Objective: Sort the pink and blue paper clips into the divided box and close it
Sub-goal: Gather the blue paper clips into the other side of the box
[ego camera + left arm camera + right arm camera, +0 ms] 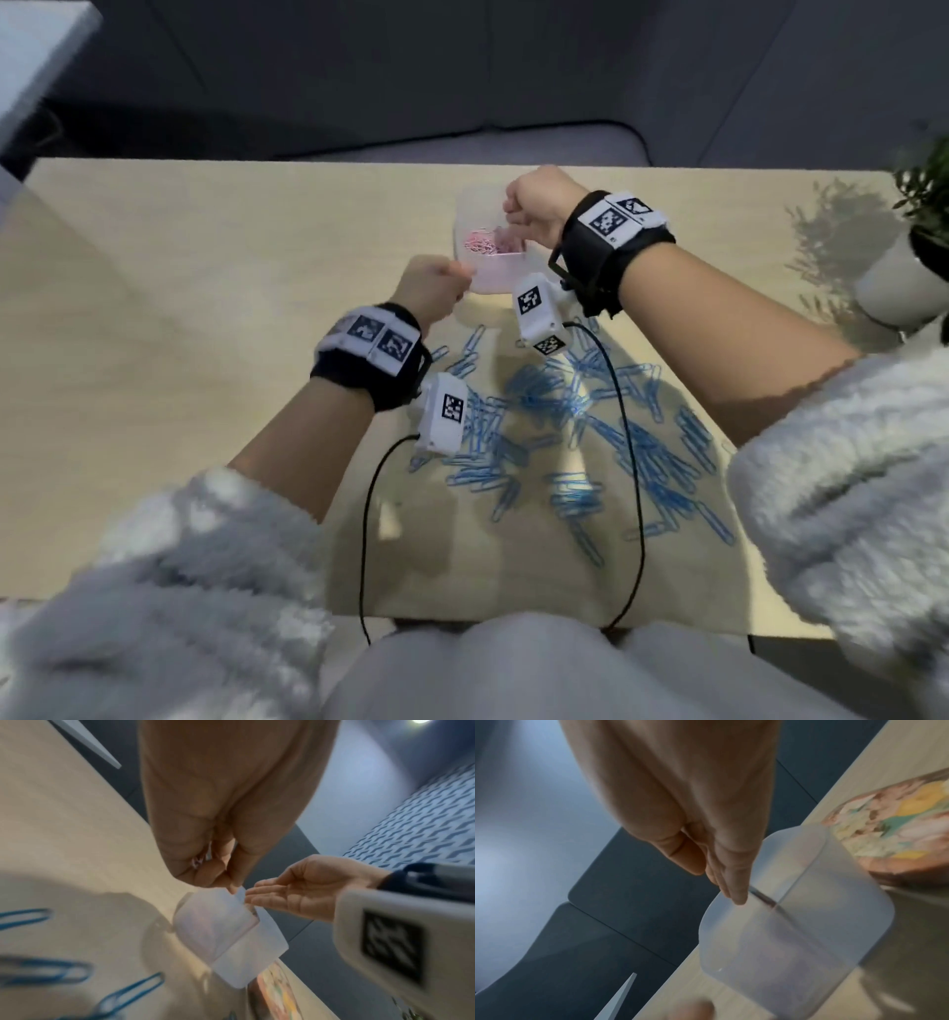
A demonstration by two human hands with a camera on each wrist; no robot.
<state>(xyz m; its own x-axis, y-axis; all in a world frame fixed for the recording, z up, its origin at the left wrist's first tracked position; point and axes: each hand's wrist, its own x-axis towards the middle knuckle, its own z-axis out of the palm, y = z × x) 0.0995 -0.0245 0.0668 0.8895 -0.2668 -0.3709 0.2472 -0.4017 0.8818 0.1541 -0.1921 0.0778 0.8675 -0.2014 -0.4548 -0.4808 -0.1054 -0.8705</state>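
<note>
The translucent divided box (493, 275) stands open mid-table with pink paper clips (481, 242) in one compartment. My left hand (452, 280) is at the box's near left corner. Its fingers are curled round a pink paper clip (197, 861) and its thumb tip touches the rim of the box (218, 923). My right hand (513, 218) hovers over the far side. Its fingers (736, 894) are straight, their tips at the rim of the box (795, 933), and they hold nothing. Several blue paper clips (565, 411) lie scattered on the table in front of the box.
A potted plant (909, 267) stands at the table's right edge. A colourful patterned round object (895, 825) lies right beside the box. Black cables (637, 462) from the wrist cameras trail across the blue clips. The table's far edge (308, 162) runs just behind the box.
</note>
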